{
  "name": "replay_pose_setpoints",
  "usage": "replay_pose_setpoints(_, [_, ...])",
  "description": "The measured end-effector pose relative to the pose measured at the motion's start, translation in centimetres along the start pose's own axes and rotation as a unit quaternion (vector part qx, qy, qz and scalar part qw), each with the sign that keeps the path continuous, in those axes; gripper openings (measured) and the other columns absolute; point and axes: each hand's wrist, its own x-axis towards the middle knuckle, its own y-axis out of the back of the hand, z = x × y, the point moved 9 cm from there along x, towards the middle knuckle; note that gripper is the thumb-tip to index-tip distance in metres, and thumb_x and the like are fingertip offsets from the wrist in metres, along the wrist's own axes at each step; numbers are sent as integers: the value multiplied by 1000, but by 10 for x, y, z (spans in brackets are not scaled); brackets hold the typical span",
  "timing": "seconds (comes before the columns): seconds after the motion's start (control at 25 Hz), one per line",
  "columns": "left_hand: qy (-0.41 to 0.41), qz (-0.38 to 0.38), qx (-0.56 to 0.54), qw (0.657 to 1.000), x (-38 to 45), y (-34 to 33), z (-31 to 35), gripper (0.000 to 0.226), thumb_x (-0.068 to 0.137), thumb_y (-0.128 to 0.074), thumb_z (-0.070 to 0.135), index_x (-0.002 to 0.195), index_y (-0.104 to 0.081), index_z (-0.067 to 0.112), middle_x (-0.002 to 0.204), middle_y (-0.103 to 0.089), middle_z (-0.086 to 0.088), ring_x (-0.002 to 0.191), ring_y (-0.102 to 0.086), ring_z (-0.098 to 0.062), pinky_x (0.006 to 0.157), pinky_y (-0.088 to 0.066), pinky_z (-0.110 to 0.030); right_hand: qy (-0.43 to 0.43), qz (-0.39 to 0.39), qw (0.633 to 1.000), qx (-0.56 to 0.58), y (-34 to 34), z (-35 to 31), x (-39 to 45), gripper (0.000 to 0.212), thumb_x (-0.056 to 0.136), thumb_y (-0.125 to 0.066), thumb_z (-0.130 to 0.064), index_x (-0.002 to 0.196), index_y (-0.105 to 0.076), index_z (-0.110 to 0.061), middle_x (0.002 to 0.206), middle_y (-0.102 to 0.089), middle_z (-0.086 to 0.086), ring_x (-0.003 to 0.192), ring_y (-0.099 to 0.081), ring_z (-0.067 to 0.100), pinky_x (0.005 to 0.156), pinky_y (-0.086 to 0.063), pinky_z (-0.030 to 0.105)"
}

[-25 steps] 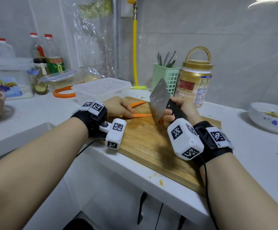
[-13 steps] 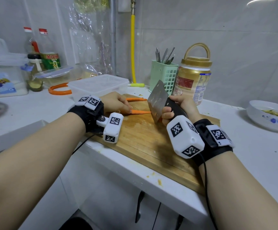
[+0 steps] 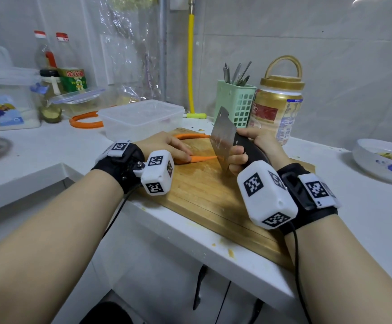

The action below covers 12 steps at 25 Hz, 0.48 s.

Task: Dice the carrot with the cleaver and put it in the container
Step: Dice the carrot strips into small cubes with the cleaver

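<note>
On the wooden cutting board (image 3: 204, 197) lies a thin orange carrot strip (image 3: 203, 158), pinned under the fingertips of my left hand (image 3: 167, 146). A second carrot strip (image 3: 190, 136) rests behind that hand. My right hand (image 3: 249, 148) grips the black handle of the steel cleaver (image 3: 223, 136), whose blade stands almost upright with its edge down at the right tip of the near strip. A clear plastic container (image 3: 143, 118) stands just behind the board's left corner; its inside shows nothing orange.
A green utensil basket (image 3: 234, 101) and a gold-lidded jar (image 3: 277, 108) stand behind the board. A white bowl (image 3: 382, 160) with scraps sits at the right. Bottles, boxes and an orange ring (image 3: 85, 122) crowd the back left. The counter edge runs close below the board.
The cleaver has come down a little onto the tip of the near carrot strip. My left hand stays on the strip. The view has shifted slightly downward.
</note>
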Motion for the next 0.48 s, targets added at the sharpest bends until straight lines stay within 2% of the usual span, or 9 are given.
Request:
replay_pose_setpoints(0.32, [-9,-7,-14,1000,1,1,-1,16,82,-75,18,97,-76,24,116,-67,13,117,-56,-6,108,-36,-25,1,-16,1000,-4,-6,-2,-7,29,97,-38,-30,75,-38,-11,45,-37,0,30,-35,12,41,-31,15])
replay_pose_setpoints(0.48, [-7,-9,-14,1000,2,0,-2,15,79,-78,23,94,-78,26,114,-68,16,117,-56,-7,109,-36,-28,-8,0,1000,-17,-6,0,-5,21,97,-39,-28,83,-36,-13,44,-37,2,29,-35,13,43,-28,14])
